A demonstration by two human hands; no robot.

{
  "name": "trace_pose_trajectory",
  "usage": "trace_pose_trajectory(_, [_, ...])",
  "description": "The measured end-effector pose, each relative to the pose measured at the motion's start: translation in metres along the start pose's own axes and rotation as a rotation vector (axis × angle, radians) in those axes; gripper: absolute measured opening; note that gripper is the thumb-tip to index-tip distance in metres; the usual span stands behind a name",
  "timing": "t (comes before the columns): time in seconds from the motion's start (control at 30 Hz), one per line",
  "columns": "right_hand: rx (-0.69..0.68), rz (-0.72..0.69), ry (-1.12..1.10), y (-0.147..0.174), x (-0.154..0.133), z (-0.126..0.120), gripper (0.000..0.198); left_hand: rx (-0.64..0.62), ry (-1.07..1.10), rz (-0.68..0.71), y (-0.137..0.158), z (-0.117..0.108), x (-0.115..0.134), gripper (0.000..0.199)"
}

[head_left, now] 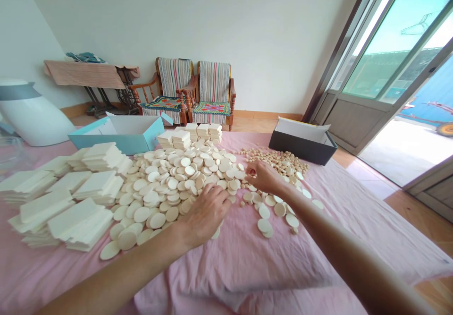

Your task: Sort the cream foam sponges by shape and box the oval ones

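Discs (172,184), round + pale, lie in a big heap mid pink cloth (240,268), w/ a few strays (264,225) out to the R, nearer the wearer. L hand (207,213) is palm-down at the heap's near R edge, fingers bent over the discs; can't tell if it's gripping any, undersides hidden. R hand (264,175) sits btwn the heap and the small wooden bits (293,164), fingers curled in, contents hidden, so can't confirm a grip either. Hands are apart, not touching. Square tiles (95,187) are in stacks L of the heap, some leaning; smaller stacks (181,138) stand behind the discs. Lt-blue box (138,142), open top, is behind the L tile stacks; black box (300,149), also open, is just behind the small bits at far R. White jug (35,116) w/ grey collar at far L. Bkgd: two wooden chairs w/ striped covers (212,81) vs. the wall, cloth-draped side table (85,74) to their L, glazed door (364,116) on R.
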State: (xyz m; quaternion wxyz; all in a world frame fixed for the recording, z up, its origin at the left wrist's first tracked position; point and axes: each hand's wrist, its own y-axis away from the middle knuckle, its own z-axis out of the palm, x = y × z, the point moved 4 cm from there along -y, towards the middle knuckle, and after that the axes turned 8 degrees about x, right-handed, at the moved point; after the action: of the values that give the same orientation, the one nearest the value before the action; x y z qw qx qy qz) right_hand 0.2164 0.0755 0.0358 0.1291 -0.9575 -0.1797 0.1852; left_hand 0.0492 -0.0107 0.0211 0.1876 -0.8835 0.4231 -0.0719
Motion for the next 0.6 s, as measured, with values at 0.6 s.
trace_pose_trajectory(0.6, [-0.011, 0.102, 0.3, -0.005, 0.026, 0.022, 0.018, 0.012, 0.018, -0.043, -0.04, 0.033, 0.008, 0.015])
